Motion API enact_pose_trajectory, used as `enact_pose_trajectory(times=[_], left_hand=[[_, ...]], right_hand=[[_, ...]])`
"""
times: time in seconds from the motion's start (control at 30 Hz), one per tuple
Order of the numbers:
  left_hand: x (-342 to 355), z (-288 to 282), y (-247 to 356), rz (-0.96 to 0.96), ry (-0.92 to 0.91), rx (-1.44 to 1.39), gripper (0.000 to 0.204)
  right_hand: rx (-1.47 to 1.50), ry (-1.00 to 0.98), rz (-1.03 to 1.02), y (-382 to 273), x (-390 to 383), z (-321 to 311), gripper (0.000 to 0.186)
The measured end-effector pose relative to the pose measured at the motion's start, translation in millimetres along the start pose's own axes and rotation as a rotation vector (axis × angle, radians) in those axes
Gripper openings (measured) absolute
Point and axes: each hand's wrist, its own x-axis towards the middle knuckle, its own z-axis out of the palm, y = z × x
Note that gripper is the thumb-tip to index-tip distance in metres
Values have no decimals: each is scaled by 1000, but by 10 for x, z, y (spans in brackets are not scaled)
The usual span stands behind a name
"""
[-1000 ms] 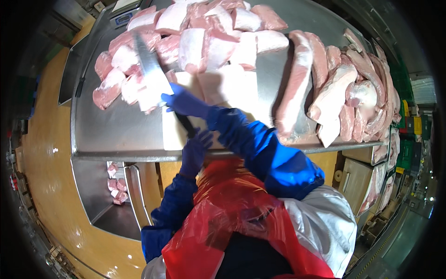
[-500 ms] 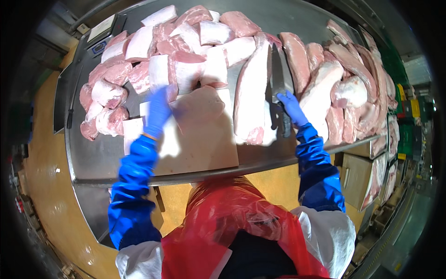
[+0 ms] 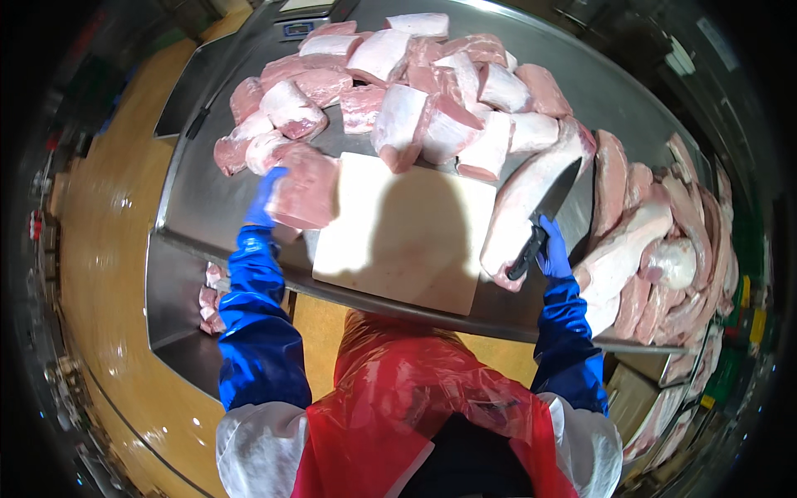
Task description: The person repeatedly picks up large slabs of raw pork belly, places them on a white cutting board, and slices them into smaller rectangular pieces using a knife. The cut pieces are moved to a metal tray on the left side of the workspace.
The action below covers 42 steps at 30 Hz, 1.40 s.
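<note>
My left hand [image 3: 264, 199], in a blue glove, grips a block of pale pink meat [image 3: 305, 189] at its left side, just off the left edge of the white cutting board [image 3: 349, 241]. My right hand [image 3: 554, 247], also gloved, is closed around the black handle of a knife [image 3: 558, 191]. The blade points away and to the right, over a long strip of meat with a white fat side [image 3: 525, 199] lying right of the board. A shadow falls across the bare board.
Cut meat blocks [image 3: 401, 116] crowd the table behind the board. More long strips [image 3: 613, 178] are heaped at the right. A scale [image 3: 303, 25] stands at the far left, and a thin dark rod [image 3: 199, 120] lies near the left edge. Meat pieces [image 3: 209, 303] sit in a lower metal tray.
My left hand has moved left, taking the meat block off the board. My right hand has lifted the knife and tilted it over the long strip. The view has turned.
</note>
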Motion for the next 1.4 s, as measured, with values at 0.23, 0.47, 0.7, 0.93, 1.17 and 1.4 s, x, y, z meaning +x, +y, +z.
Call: enact_pose_trajectory(times=[0.23,0.47,0.7,0.93,1.17,1.4], left_hand=[[818,876,1207,-57,-202,763,13],[532,3429,1880,-407,-658,-984,46],[308,1759,2030,-411,-780,-819,72],[-217,266,1270,81,-729,755,111],[320,626,520,-362,-491,551,124],[181,1194,835,-196,-514,455,108]], right_hand=[[230,73,69,-293,-580,875,22],[229,89,-101,-68,-578,1459,27],[65,-90,-127,224,-794,2330,23],[-59,-158,69,1300,-1329,2638,22],[-96,96,-221,1198,-1675,2223,29],[-379,311,-261,960,-1540,1653,26]])
